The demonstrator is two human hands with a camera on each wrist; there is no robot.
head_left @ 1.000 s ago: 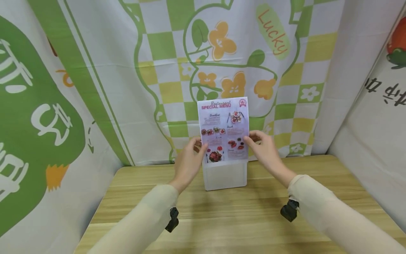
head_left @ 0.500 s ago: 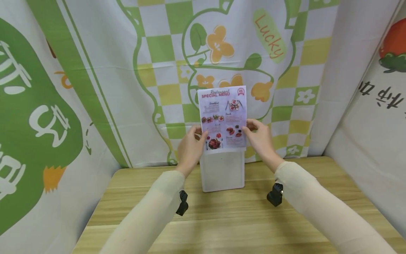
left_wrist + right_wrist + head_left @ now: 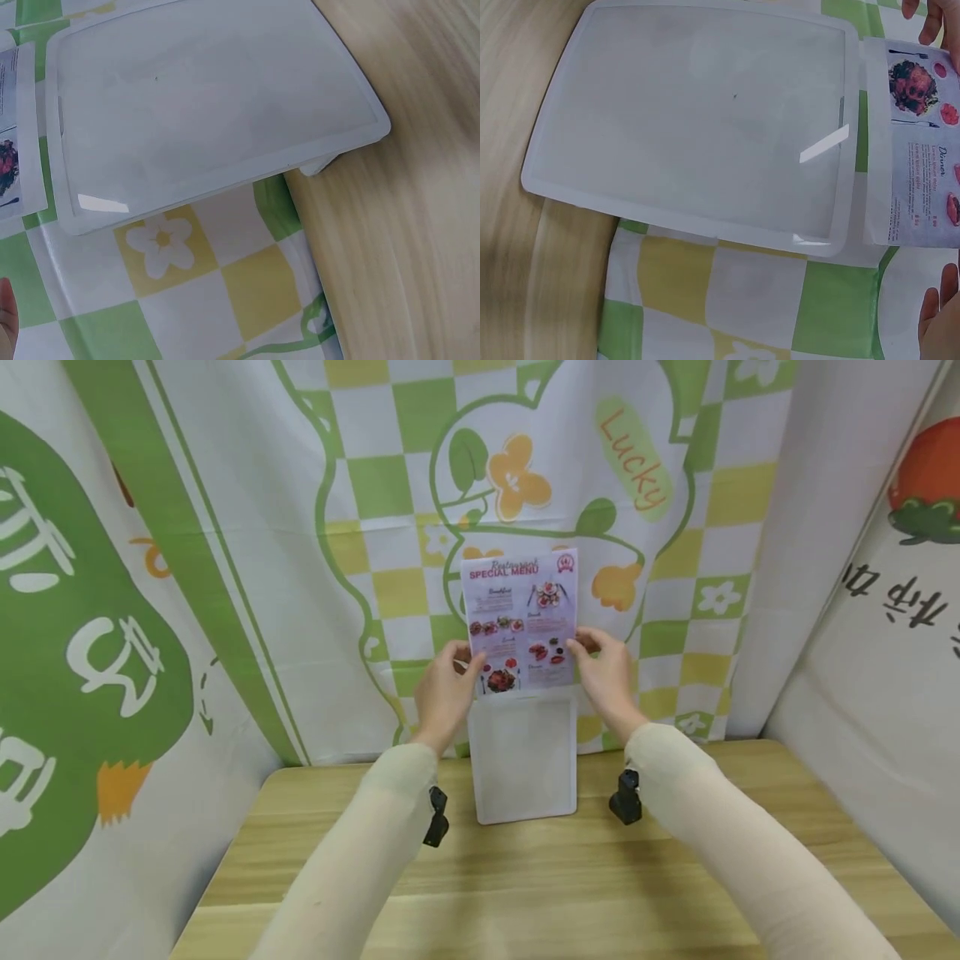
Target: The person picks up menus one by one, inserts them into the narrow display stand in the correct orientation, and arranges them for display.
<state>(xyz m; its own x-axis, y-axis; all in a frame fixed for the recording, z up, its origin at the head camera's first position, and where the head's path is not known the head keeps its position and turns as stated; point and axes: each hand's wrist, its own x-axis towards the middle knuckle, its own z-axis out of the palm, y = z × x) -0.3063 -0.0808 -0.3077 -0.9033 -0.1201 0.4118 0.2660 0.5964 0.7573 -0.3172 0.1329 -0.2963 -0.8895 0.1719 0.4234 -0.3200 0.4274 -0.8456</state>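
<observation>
A printed restaurant menu sheet [image 3: 521, 622] is held upright by both hands in the head view. My left hand [image 3: 447, 693] pinches its left edge, thumb in front and fingers behind. On the opposite edge my right hand [image 3: 603, 677] pinches it the same way. Just below the sheet stands a white-framed display stand [image 3: 523, 760] with a blank panel, upright on the table. In the right wrist view the menu's lower edge [image 3: 877, 142] lies a small gap away from the top of the stand [image 3: 705, 120]. The left wrist view shows the stand's support foot [image 3: 319, 165] behind it.
The wood-grain table [image 3: 525, 893] runs back to a hanging checkered cloth [image 3: 375, 485] close behind the stand. Printed cloth walls rise at the left [image 3: 75, 652] and right [image 3: 862, 677]. Small black cameras [image 3: 626, 797] hang at both wrists.
Both hands have raised the menu sheet, its lower edge going from overlapping the stand's front to just above its top. More of the blank panel shows now.
</observation>
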